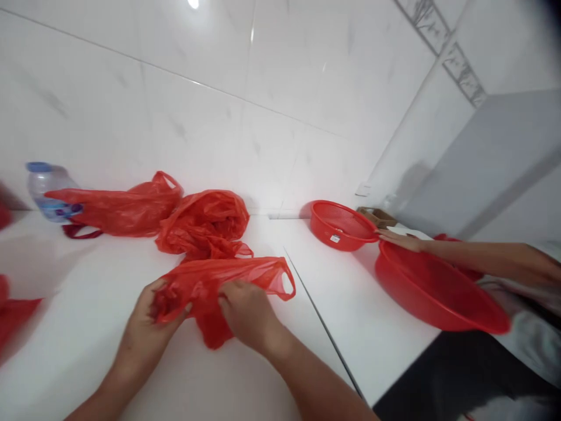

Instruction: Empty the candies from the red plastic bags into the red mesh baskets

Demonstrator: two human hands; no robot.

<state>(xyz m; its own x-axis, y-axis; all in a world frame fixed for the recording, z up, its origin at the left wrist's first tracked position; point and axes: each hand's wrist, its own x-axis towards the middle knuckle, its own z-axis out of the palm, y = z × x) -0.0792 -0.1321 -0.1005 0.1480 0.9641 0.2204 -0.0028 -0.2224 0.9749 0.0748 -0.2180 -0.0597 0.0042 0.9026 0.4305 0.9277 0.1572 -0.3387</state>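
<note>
Between my two hands a red plastic bag (199, 286) is stretched above the white table, its handle loop pointing right. My left hand (160, 307) is closed around the bunched left end of the bag. My right hand (248, 310), fingers curled in, pinches the middle of its lower side, and part of the bag hangs below. Just behind lies a crumpled heap of red plastic bags (205, 219). Another red bag (127, 210) lies left of that heap, against a clear bottle (48, 196) with a blue cap.
On the right, another person's hand (401, 240) rests on the rim of a large red basin (438, 292). A red mesh basket (337, 231) stands by the tiled wall (197, 128). A seam (322, 321) crosses the white table (377, 333). More red plastic (17, 318) shows at far left.
</note>
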